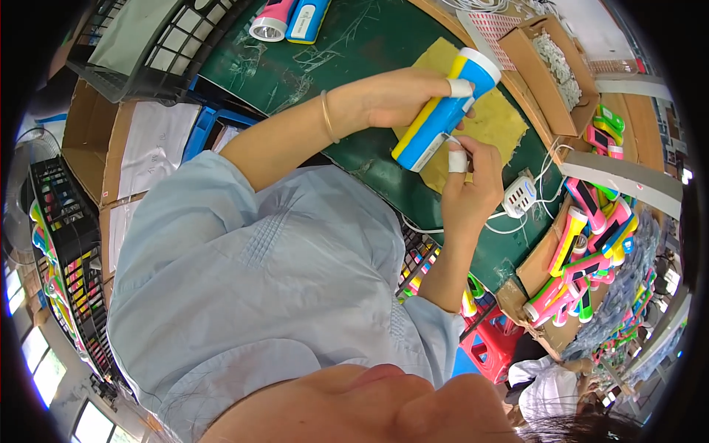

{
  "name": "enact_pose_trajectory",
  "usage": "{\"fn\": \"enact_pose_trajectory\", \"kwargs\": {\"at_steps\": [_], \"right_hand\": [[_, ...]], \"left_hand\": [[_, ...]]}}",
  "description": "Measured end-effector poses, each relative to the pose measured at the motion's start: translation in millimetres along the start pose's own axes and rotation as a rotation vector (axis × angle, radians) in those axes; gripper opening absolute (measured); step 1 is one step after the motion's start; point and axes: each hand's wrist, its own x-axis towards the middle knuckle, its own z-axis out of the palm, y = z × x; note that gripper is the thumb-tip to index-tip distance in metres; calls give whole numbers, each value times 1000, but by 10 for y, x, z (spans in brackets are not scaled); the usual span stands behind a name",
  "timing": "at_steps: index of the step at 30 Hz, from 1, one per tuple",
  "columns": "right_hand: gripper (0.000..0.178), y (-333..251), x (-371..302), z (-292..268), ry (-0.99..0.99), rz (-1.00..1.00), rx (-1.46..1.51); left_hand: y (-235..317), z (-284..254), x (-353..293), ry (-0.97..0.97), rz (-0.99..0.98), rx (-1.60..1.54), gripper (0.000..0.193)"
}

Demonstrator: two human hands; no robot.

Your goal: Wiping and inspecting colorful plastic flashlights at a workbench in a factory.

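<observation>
A blue and yellow flashlight [432, 122] with a white head is tilted over the green table, its head toward the far right. My left hand [410, 96] wraps round its upper body, white tape on the thumb. At the flashlight's lower end, my right hand [470, 166] pinches close to a pale strip on its side; a taped finger shows. Whether that hand grips the strip or a small part is too fine to make out. Beneath them lies a yellow cloth [502, 122].
A pink flashlight [270, 21] and a blue one [307, 21] lie at the far edge. A white multi-port charger [519, 196] with cables sits right, near a carton of small white parts [554, 70]. Several flashlights [583, 258] fill a box at right. A black crate [159, 52] stands left.
</observation>
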Motion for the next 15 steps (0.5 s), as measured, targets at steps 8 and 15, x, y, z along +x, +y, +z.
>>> {"fn": "enact_pose_trajectory", "kwargs": {"at_steps": [8,15], "right_hand": [[17,-288,201,-394,-550,-217,484],[34,-56,-535,14,-160,-669,67]], "left_hand": [[-42,238,-199,38,339,40,38],[-115,195,-270,-26,533,-16,38]]}}
